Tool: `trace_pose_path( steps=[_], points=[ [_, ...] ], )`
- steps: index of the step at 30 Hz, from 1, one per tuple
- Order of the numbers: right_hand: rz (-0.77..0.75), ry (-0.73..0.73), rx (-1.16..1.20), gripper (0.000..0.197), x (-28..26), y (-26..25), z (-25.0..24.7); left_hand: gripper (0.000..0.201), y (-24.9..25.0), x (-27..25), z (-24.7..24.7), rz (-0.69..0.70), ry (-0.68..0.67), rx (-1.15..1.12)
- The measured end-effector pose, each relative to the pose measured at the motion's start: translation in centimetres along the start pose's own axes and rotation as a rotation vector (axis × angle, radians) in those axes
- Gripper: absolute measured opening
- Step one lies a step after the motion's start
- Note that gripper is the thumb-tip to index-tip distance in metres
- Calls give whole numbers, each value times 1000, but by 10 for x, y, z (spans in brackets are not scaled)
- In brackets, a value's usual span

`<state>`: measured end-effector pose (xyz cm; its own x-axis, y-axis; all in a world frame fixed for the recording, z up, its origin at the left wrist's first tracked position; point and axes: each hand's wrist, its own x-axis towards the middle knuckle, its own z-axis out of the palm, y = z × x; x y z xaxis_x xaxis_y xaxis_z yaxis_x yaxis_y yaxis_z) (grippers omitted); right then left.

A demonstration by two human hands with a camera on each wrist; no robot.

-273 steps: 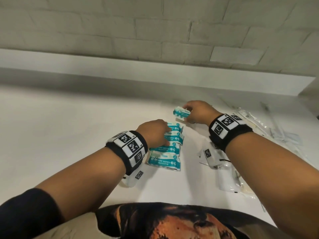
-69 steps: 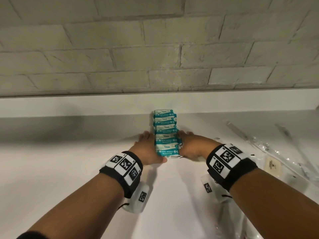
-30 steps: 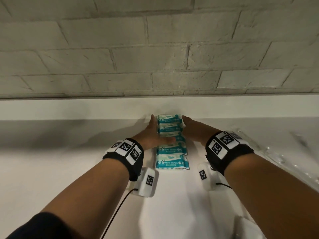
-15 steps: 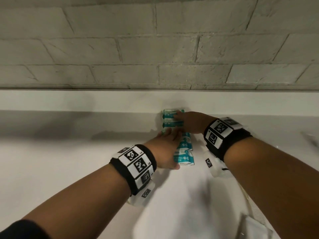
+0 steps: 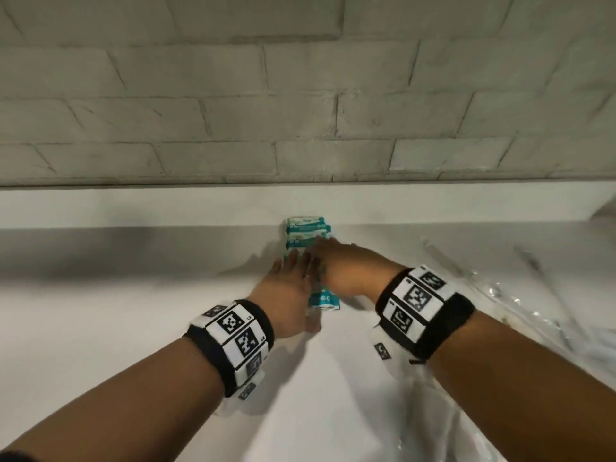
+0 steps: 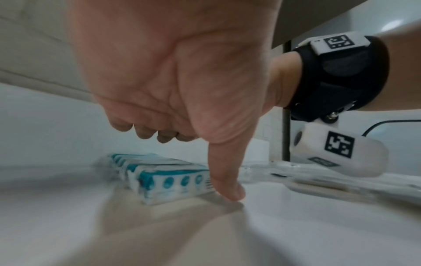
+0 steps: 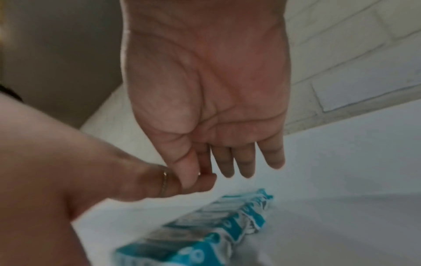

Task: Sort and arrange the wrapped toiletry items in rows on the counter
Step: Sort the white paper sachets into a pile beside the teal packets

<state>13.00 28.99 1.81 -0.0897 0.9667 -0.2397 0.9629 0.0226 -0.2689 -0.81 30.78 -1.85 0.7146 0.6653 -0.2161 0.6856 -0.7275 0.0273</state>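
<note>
Several teal-and-white wipe packs [image 5: 305, 228] lie in one row on the white counter [image 5: 133, 311], running from my hands back to the ledge. My left hand [image 5: 293, 278] lies with straight fingers over the row's near left side. In the left wrist view its thumb [image 6: 227, 189] points down and touches the counter by the nearest pack [image 6: 173, 181]. My right hand [image 5: 333, 258] hovers with straight fingers over the middle of the row [image 7: 216, 225], its thumb against the left hand's fingers. Neither hand holds anything. The middle packs are hidden under the hands.
Clear plastic-wrapped items [image 5: 500, 295] are spread over the counter's right side, and more clear wrap [image 5: 433, 421] lies under my right forearm. A white ledge [image 5: 166, 208] and a grey brick wall [image 5: 300, 111] close off the back.
A second ago both hands flanked the row's sides. The right hand has since drawn back from the far packs to the middle, close to the left hand by the near packs.
</note>
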Motion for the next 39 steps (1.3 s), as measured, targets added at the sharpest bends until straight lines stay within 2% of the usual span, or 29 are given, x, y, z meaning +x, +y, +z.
trace_pose_path(
  steps=[2,4,10,13,16,18,23,27,30,32,34,36,39],
  points=[
    [-1,-70,31,49,-42,3,2,102,20,-19,-1,19,-15,-56],
    [67,-191,-1,58,-83,13,7,97,51,-39,-5,52,-78,-95],
    [306,-209,-2,61,-203,53,14,68,142,-79,-8,274,-271,-161],
    [348,-305,-61,66,-251,65,33,66,160,-90,3,285,-293,-153],
    [353,-389,-112,81,-282,82,52,67,167,-100,9,232,-271,-170],
    [361,-340,-142,88,-290,98,58,67,166,-102,14,171,-244,-194],
    [430,-156,-19,78,-305,133,59,65,181,-98,24,-48,-142,-214],
    [434,-166,-69,75,-310,161,58,69,203,-90,23,-268,-72,-232],
    [347,-80,-105,59,-305,159,46,74,211,-87,21,-379,-92,-237],
    [194,2,-81,49,-294,147,41,73,214,-86,21,-425,-129,-265],
    [2,-7,-90,44,-282,130,42,72,218,-86,22,-472,-143,-299],
    [-125,-53,-77,48,-269,124,48,68,221,-91,23,-522,-122,-359],
    [-163,-94,-135,52,-250,129,49,57,219,-105,26,-590,-81,-449]
  ],
)
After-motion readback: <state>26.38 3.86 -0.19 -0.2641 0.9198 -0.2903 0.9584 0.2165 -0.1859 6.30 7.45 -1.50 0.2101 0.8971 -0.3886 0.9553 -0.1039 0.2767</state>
